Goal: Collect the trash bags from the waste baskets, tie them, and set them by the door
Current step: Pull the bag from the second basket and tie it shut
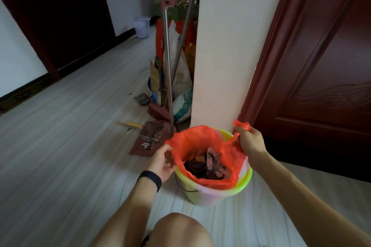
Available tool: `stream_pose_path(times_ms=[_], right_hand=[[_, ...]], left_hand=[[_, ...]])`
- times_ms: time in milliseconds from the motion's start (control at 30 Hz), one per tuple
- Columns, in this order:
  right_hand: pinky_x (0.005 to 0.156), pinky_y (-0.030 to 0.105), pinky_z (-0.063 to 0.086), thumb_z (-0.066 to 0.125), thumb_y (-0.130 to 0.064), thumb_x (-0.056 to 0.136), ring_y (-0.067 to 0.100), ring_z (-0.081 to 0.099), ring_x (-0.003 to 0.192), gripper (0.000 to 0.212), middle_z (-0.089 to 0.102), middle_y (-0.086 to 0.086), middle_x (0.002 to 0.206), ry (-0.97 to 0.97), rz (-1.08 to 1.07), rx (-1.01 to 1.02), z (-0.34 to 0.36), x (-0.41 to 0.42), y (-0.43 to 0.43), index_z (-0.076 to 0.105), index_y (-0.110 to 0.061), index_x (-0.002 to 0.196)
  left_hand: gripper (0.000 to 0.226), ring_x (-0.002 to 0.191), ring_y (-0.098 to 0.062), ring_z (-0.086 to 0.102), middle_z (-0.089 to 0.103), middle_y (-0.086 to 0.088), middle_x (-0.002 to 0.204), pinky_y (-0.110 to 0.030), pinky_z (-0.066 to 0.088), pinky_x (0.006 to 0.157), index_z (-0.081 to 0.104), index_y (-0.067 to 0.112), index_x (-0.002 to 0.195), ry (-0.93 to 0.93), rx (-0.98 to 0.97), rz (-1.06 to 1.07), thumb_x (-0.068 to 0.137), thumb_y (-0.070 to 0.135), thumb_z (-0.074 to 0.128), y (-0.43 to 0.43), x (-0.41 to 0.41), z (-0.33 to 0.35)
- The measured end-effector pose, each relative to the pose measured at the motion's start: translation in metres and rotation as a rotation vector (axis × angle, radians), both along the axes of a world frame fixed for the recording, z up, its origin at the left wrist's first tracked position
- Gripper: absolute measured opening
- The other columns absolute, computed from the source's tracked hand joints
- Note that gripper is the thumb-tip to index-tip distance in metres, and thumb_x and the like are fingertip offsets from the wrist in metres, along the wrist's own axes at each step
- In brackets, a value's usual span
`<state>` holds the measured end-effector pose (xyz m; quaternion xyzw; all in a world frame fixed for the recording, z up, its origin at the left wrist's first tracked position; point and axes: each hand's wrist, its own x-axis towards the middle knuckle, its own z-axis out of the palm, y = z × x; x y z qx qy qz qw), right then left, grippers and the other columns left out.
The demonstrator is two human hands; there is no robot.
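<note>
A red-orange trash bag [192, 142] lines a pale green and pink waste basket [212, 194] standing on the floor beside a white wall corner. Dark trash and crumpled wrappers lie inside the bag. My right hand [251, 142] grips the bag's right handle, pulled up off the rim. My left hand [162, 161], with a black band on its wrist, pinches the bag's left edge at the rim. A second, white lattice waste basket [142, 27] stands far back by the wall.
A dark red door [331, 56] is right of the white wall corner [220, 46]. Behind the basket lie a dustpan [149, 142], broom poles [167, 56], stuffed sacks and bags [180, 78], and a wooden-handled tool [133, 125]. My knee [180, 230] is at the bottom.
</note>
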<state>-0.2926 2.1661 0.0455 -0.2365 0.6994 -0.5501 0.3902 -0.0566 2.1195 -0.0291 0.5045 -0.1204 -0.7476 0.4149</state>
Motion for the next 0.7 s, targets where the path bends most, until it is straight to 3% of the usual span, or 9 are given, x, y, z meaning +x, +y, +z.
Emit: stream_pose_path(times_ms=[167,333,400,500,600,700], right_hand=[[0.042,0.023,0.036,0.064,-0.013,0.09,0.01,0.045,0.035,0.011,0.05,-0.001,0.05,0.032,0.076,0.041,0.006,0.008,-0.009,0.061,-0.018,0.081],[0.037,0.016,0.037,0.071,-0.014,0.088,0.008,0.049,0.038,0.009,0.062,0.004,0.071,0.048,0.277,0.132,0.008,0.017,-0.009,0.066,-0.013,0.096],[0.041,0.016,0.041,0.076,-0.027,0.085,0.007,0.053,0.039,0.02,0.066,0.006,0.076,0.06,0.358,0.189,0.005,0.02,-0.008,0.068,-0.012,0.095],[0.057,0.027,0.048,0.081,-0.059,0.064,0.013,0.061,0.054,0.05,0.075,0.004,0.08,0.184,0.432,0.299,-0.003,0.02,-0.006,0.074,-0.015,0.087],[0.059,0.031,0.047,0.084,-0.056,0.064,0.017,0.059,0.059,0.046,0.073,0.004,0.075,0.247,0.448,0.335,-0.006,0.018,-0.003,0.076,-0.016,0.086],[0.059,0.035,0.05,0.085,-0.046,0.061,0.022,0.06,0.06,0.043,0.071,0.011,0.071,0.271,0.444,0.332,-0.01,0.017,-0.002,0.076,-0.013,0.087]], left_hand=[[0.015,0.078,-0.023,0.064,0.069,-0.006,0.087,-0.029,0.047,0.067,0.072,0.019,0.092,-0.326,-0.272,-0.218,0.084,0.011,0.062,-0.006,-0.015,0.014],[0.026,0.1,-0.012,0.063,0.069,0.004,0.112,-0.025,0.047,0.088,0.07,0.019,0.115,-0.922,-0.847,-0.58,0.09,0.024,0.067,0.004,-0.031,0.021],[0.022,0.096,-0.007,0.061,0.07,0.005,0.109,-0.021,0.044,0.086,0.071,0.016,0.112,-0.945,-0.974,-0.65,0.092,0.024,0.064,0.017,-0.039,0.031],[0.018,0.085,0.0,0.061,0.072,0.007,0.096,-0.014,0.045,0.075,0.073,0.017,0.104,-0.889,-1.078,-0.773,0.095,0.026,0.061,0.026,-0.045,0.033],[0.019,0.074,0.014,0.055,0.068,0.011,0.09,-0.003,0.036,0.065,0.073,0.019,0.107,-0.907,-1.113,-0.855,0.096,0.029,0.06,0.029,-0.044,0.028],[0.022,0.082,0.011,0.058,0.071,0.011,0.1,-0.002,0.039,0.069,0.071,0.021,0.112,-0.861,-1.046,-0.875,0.095,0.031,0.061,0.03,-0.042,0.022]])
